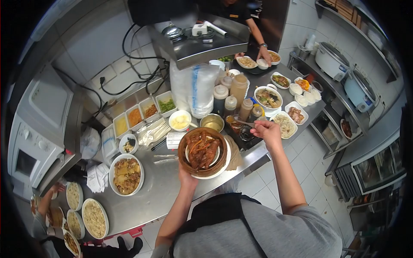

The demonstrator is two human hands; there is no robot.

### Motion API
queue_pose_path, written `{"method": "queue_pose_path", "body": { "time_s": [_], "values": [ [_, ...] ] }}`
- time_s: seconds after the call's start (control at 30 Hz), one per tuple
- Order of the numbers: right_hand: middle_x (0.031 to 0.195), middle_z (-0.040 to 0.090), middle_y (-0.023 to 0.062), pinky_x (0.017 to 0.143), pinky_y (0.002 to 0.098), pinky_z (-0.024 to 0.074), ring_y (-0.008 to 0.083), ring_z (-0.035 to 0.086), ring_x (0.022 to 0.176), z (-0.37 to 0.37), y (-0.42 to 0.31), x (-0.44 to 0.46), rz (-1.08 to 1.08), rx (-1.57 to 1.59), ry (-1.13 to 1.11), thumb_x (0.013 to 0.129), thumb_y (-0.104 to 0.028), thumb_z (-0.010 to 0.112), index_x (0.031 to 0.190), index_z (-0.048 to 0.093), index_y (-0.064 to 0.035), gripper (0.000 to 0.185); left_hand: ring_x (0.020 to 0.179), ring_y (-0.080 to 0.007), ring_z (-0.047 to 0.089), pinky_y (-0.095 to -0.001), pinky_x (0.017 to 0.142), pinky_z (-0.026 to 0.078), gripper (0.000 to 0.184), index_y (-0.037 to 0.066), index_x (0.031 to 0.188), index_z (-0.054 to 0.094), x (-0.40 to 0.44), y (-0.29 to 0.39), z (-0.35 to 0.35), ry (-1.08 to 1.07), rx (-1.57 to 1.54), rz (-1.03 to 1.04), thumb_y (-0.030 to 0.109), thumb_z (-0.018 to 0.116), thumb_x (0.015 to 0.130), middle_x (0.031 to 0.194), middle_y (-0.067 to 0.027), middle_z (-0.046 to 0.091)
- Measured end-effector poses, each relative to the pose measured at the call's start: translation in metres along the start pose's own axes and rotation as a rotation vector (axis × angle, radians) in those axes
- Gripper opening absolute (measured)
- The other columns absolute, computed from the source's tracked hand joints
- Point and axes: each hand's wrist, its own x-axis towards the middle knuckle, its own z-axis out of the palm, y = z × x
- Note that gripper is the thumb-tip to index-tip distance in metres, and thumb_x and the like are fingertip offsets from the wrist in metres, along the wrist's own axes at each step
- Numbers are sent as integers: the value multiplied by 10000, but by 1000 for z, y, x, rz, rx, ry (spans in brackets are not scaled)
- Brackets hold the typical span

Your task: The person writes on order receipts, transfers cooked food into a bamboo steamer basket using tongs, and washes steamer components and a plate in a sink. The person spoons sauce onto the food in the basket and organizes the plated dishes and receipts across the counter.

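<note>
My left hand (188, 177) holds a round bamboo steamer (182, 160) from below, with a white plate (229, 157) under it. Reddish-brown braised food (202, 150) fills a dish inside the steamer. To the right, my right hand (266, 130) pinches the handle of a spoon (244, 123), whose other end reaches a container of dark red sauce (234, 124). Another dark container (246, 134) stands beside it. A metal bowl of yellowish liquid (212, 124) and a white bowl of pale yellow food (180, 121) are behind the steamer.
Sauce bottles (238, 89) and a plastic-wrapped stack (193, 90) stand behind. Topping trays (134, 116) line the left back. A large bowl of food (126, 175) is left. One co-worker's hand (264, 53) touches a bowl across the counter; another's hand (56, 188) is far left.
</note>
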Motion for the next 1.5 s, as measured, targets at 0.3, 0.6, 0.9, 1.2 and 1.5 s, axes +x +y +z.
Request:
{"method": "queue_pose_path", "body": {
  "time_s": [0.3,0.6,0.9,1.2,1.5],
  "values": [
    [776,640,91,617,224,519,122,629,666,54,-19,-50,-76,-115,-332,837,18,558,962,615,62,144,1147,-233,469,-375,987,385,454,42,1257,411,2,3,13,103,-39,-37,367,265,974,1276,-101,465],
    [857,609,93,613,236,509,128,631,684,64,-48,-69,-637,-364,-348,811,64,549,909,619,74,120,1180,-255,443,-399,1009,362,466,48,1288,377,-5,12,33,153,-33,-51,365,237,976,1311,-107,430],
    [747,640,88,577,219,497,101,622,641,5,-19,2,-167,-99,-58,852,-41,551,956,611,43,147,1199,-257,428,-406,1024,343,489,70,1312,358,-16,16,21,15,40,49,401,277,962,1323,-101,424],
    [882,614,194,680,419,482,360,597,775,11,12,39,-759,-977,4,744,-26,586,866,647,-6,138,1185,-286,439,-427,1009,355,495,65,1319,353,-60,34,-43,76,31,68,385,322,941,1309,-121,434],
    [698,608,195,651,430,486,367,602,700,-8,-16,2,-335,-1232,-94,753,-131,622,785,648,-17,121,1115,-296,490,-427,943,419,486,24,1277,393,-95,53,-43,319,42,135,357,332,929,1244,-136,483]
  ]
}}
